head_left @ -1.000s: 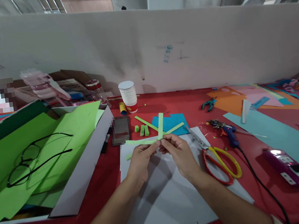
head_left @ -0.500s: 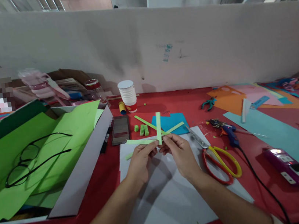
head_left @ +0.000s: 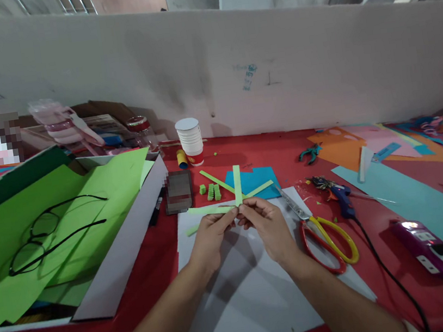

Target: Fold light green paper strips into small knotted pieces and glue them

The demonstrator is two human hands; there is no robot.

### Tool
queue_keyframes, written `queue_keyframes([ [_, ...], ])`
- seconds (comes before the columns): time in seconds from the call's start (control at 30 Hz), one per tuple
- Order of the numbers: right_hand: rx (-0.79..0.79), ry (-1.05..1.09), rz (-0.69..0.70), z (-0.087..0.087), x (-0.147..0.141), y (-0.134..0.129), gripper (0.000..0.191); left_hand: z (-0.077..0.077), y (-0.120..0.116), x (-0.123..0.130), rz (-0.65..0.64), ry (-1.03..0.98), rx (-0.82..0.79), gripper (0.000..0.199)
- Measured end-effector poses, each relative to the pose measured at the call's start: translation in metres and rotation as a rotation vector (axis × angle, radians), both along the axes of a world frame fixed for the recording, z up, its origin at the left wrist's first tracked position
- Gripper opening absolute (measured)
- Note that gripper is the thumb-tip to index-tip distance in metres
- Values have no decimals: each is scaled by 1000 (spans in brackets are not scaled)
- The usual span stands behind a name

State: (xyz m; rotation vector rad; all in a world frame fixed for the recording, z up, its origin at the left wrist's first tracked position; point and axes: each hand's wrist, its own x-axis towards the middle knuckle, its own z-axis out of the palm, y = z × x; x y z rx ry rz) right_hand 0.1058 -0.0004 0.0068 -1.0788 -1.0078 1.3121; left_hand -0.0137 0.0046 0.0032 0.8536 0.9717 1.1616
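Note:
Between the fingertips of my left hand [head_left: 215, 235] and my right hand [head_left: 263, 225], a pale green paper strip [head_left: 238, 184] stands upright. Both hands pinch its lower end, thumbs almost touching, over white paper sheets [head_left: 242, 311]. More green strips [head_left: 258, 189] lie just beyond my fingers, partly on a blue paper piece [head_left: 269, 174]. Small folded green paper pieces [head_left: 213, 192] rest past my left hand. To the right of my right hand lie scissors [head_left: 323, 240] with one red and one yellow handle, blades open.
At left, a box [head_left: 125, 256] holds green paper and eyeglasses [head_left: 38, 252]. Paper cups [head_left: 190, 141] stand near the white partition. On the right are a glue gun [head_left: 341, 198], pliers [head_left: 309, 154], coloured paper [head_left: 416, 204] and a purple power strip [head_left: 430, 246] with cables.
My fingertips have come closer together at the strip's lower end, with my right fingers now covering more of it. The strip has shifted slightly right.

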Motion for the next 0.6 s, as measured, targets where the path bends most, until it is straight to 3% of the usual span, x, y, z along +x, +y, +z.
queue_keyframes([
  [0.13, 0, -2, -13, 0, 1, 1, 14, 6, -3, 2, 0, 28, 78, 22],
  [0.27, 11, 27, -42, 1, 1, 3, 14, 1, -1, 1, -46, -74, 128, 10],
  [0.47, -41, 94, 6, 2, 2, 3, 14, -7, 3, -2, -60, -213, -68, 8],
  [0.6, -37, 62, -8, 4, 0, 2, 14, -7, 3, -1, -42, -242, -118, 6],
])
